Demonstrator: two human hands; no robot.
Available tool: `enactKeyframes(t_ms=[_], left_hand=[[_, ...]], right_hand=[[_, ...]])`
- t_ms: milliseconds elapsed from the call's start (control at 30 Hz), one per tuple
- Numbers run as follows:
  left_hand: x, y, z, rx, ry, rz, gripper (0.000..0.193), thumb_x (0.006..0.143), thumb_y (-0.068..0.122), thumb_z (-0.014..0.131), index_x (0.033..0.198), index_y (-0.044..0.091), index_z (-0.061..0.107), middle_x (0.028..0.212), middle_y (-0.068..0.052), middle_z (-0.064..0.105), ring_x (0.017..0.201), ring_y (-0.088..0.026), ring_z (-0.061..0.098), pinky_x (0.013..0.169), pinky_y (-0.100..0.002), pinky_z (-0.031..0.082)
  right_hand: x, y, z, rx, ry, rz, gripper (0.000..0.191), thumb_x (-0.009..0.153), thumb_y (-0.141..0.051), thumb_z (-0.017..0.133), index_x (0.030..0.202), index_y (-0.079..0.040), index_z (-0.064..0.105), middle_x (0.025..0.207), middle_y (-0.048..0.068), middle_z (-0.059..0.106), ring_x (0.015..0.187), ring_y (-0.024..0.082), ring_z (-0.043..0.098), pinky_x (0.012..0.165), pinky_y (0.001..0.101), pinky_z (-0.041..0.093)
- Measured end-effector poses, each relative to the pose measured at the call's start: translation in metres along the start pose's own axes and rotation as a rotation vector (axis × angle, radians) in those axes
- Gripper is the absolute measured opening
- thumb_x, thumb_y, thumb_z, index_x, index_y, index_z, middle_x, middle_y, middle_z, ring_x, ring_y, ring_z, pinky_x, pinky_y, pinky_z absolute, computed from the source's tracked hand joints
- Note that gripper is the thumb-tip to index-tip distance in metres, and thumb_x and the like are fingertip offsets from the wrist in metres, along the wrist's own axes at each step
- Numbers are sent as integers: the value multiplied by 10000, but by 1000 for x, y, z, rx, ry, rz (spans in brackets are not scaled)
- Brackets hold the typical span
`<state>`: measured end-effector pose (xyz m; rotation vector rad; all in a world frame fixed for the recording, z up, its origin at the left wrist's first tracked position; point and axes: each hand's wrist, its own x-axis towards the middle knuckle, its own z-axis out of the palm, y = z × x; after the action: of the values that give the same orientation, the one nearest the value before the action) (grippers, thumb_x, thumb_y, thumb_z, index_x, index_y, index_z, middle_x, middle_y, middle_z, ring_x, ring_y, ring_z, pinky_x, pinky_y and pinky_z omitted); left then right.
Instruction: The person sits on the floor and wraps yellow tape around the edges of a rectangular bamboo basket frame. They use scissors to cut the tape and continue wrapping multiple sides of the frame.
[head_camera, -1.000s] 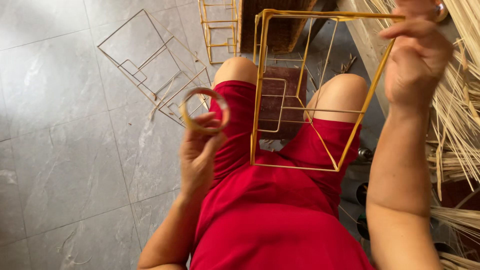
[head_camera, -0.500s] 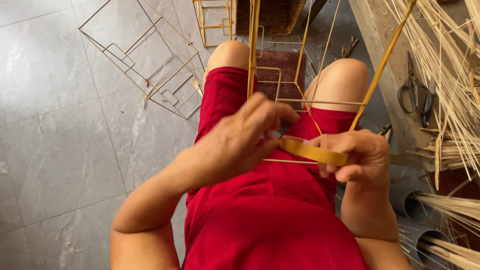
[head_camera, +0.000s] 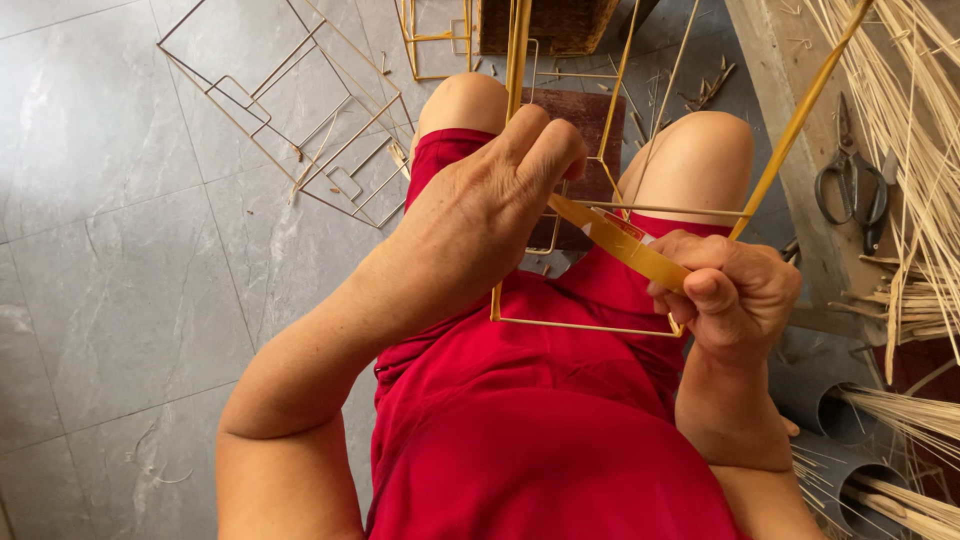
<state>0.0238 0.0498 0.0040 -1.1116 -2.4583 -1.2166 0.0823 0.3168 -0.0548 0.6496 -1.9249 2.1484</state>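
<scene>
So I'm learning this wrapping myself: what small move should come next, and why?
Probably draw the yellow tape taut toward the wire frame: it already spans from left hand to right hand, just above the frame's bar on the lap.

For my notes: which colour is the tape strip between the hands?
Yellow tape strip, seen in the head view.

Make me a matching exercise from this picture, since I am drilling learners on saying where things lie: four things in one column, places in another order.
Things:
1. scissors
2. yellow tape strip
3. spare wire frames
4. grey tubes

Places:
A. on the grey floor tiles, upper left
B. stretched between the left hand and right hand
C. lower right, with straw bundles sticking out
D. on the wooden plank at the right

Pairs: 1-D, 2-B, 3-A, 4-C
</scene>
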Motion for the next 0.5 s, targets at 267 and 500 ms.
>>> enactKeyframes(t_ms=[267,500], left_hand=[[1,-4,29,103,54,-119,261,997,-25,614,1195,83,483,1011,-94,631,807,-308,686,598,-418,519],[2,-12,14,-304,-40,-153,197,1002,30,629,1153,57,506,890,-69,718,750,-224,752,627,-330,569]], right_hand=[[-4,9,-8,92,28,44,424,1068,-343,693,978,71,668,715,136,660,467,53,498,431,218,449],[1,-19,-11,29,-1,217,478,1062,-379,721,1038,98,697,786,160,685,570,107,588,535,247,511]])
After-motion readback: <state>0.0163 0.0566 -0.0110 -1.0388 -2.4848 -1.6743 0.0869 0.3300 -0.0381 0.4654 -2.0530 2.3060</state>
